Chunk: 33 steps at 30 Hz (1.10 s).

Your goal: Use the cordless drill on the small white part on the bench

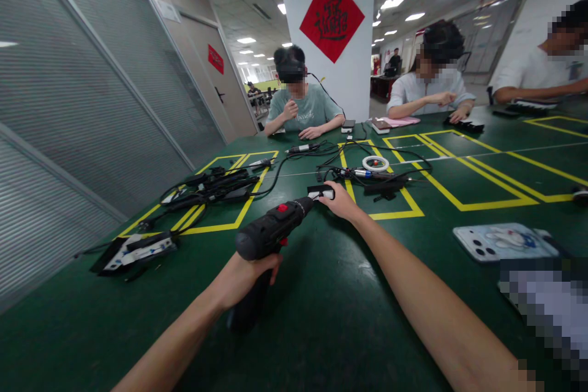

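Note:
My left hand (257, 269) is wrapped round the grip of a black cordless drill (271, 229) with red buttons. The drill points away from me and to the right, its bit meeting or nearly meeting a small white and black block (325, 194). Fingers of my right hand (340, 201) hold that block from its right side, low over the green table (321, 294). What the block is cannot be made out. Just beyond it lie a white tape roll (375, 163) and a dark pen-like tool with a blue band (362, 174).
Tangled black cables (211, 187) lie at left, near a black and white flat piece (138, 251). A patterned phone (505, 242) rests at right. Yellow tape (399, 216) marks rectangles on the table. Across it sit several people, one in a green shirt (307, 109).

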Tool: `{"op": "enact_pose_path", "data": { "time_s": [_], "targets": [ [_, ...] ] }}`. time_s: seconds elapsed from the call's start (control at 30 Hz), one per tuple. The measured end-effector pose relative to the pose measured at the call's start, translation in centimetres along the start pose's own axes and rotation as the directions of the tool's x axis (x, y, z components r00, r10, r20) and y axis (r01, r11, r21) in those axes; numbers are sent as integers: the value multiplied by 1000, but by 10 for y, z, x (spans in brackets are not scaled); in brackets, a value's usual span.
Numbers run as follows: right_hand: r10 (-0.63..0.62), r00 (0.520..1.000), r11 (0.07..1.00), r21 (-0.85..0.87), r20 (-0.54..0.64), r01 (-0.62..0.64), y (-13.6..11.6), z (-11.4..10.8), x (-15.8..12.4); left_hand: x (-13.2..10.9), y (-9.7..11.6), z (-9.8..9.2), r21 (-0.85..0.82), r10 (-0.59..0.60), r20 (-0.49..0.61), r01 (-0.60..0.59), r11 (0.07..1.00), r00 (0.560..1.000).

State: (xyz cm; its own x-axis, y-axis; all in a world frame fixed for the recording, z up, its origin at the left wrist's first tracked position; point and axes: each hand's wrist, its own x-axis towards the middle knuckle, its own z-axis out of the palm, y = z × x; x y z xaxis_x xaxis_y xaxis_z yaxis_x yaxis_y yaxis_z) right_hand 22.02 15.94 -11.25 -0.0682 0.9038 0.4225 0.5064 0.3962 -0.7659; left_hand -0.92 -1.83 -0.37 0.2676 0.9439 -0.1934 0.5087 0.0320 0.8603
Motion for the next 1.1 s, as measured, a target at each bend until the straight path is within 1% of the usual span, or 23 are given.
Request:
{"op": "enact_pose_path", "data": {
  "time_s": [0.2,0.37,0.5,0.6,0.7,0.93,1.0,1.1],
  "targets": [
    [-10,1000,1000,-9,0,10,1,0,0,-2,9,1,-9,-30,-5,30,1000,1000],
    [-16,1000,1000,-12,2,16,-1,-1,-1,-4,19,-1,-7,-53,32,53,999,998],
    [-18,1000,1000,-10,1,18,-2,-3,-2,-2,11,-2,-5,-11,30,12,1000,999],
    [-11,1000,1000,0,0,11,-3,-4,-2,1,3,-2,3,6,-1,-6,1000,1000],
    [-8,1000,1000,5,-7,8,-3,-4,-2,2,-1,-2,18,13,-29,-12,1000,1000],
    [-16,1000,1000,7,-7,16,-2,-3,-2,2,1,0,-42,-28,-30,26,999,999],
    [-20,1000,1000,5,-9,20,-2,-3,-2,2,2,0,-33,-28,-38,27,999,999],
    [-20,1000,1000,-1,-8,20,-2,-3,-2,0,8,-1,-8,-43,-10,43,999,999]
  ]
}}
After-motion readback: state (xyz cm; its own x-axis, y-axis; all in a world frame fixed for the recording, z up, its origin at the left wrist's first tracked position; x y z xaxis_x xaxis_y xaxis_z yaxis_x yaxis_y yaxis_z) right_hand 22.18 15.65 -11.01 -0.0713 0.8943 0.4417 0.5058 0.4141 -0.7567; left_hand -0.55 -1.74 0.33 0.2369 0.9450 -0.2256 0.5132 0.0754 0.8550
